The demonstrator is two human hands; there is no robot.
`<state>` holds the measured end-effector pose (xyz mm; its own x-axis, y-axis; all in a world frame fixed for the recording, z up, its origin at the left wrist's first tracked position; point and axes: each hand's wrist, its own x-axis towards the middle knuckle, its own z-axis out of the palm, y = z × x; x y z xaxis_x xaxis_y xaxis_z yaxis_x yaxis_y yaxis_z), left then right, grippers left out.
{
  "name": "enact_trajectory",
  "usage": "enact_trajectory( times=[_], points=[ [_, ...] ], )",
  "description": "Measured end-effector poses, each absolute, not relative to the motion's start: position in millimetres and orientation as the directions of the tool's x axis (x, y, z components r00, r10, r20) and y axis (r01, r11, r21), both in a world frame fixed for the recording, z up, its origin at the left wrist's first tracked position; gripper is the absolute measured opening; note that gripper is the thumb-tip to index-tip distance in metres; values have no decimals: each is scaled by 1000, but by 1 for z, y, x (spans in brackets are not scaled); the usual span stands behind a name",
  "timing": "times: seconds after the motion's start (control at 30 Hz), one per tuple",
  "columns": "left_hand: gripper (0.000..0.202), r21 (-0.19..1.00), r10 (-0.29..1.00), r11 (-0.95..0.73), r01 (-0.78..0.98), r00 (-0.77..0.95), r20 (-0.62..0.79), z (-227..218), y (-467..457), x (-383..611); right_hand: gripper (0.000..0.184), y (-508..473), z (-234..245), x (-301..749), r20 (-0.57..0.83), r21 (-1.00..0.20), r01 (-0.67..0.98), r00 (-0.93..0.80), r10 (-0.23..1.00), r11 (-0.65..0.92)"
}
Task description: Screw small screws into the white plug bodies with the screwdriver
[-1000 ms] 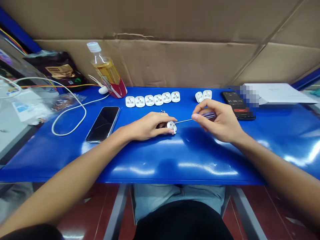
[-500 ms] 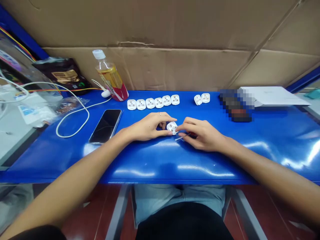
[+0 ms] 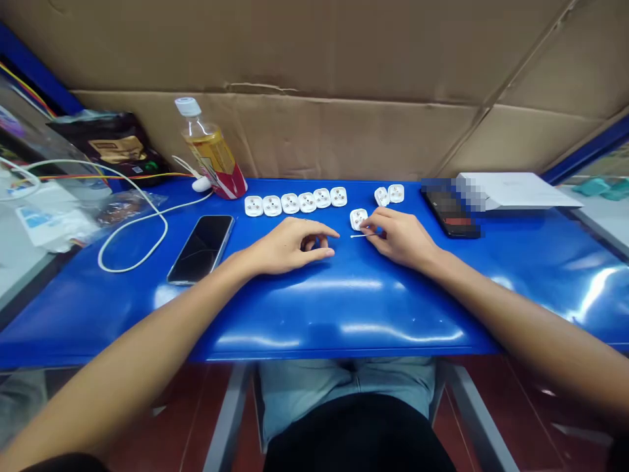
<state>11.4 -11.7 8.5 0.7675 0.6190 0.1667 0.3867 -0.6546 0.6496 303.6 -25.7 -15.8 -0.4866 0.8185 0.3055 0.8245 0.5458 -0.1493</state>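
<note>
My right hand (image 3: 400, 236) rests on the blue table (image 3: 344, 308), pinching a white plug piece (image 3: 358, 218) and with a thin screwdriver (image 3: 364, 235) under its fingers, the metal tip pointing left. My left hand (image 3: 289, 246) lies on the table to the left, fingers loosely curled, holding nothing that I can see. A row of several white plug pieces (image 3: 295, 201) lies behind the hands, and two more (image 3: 388, 195) lie to the right of the row.
A black phone (image 3: 201, 248) lies left of my left hand, by a looping white cable (image 3: 132, 223). A drink bottle (image 3: 211, 154) stands at the back left. Another phone (image 3: 452, 213) and a white box (image 3: 515, 190) are at the back right. Cardboard walls the rear.
My right hand took the plug piece from my left hand's fingers and carried it back toward the row, with the screwdriver tucked under it. My left hand stayed and let go.
</note>
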Motion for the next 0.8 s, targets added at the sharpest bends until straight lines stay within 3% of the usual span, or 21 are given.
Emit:
enact_trajectory(
  times=[0.3, 0.5, 0.63, 0.8],
  points=[
    [30, 643, 585, -667, 376, 798, 141, 6, -13, 13, 50, -10, -11, 301, 160, -62, 943, -315, 935, 328],
    [29, 643, 585, -669, 373, 798, 146, 4, -12, 15, 57, -13, -12, 297, 150, -9, 957, -285, 947, 290],
    [28, 644, 581, -671, 368, 800, 148, 3, -12, 14, 53, -6, -14, 306, 220, -123, 928, -320, 921, 352],
    [28, 645, 578, -670, 367, 803, 144, 2, -12, 11, 50, 9, -19, 333, 404, -266, 934, -117, 907, 238]
  ],
)
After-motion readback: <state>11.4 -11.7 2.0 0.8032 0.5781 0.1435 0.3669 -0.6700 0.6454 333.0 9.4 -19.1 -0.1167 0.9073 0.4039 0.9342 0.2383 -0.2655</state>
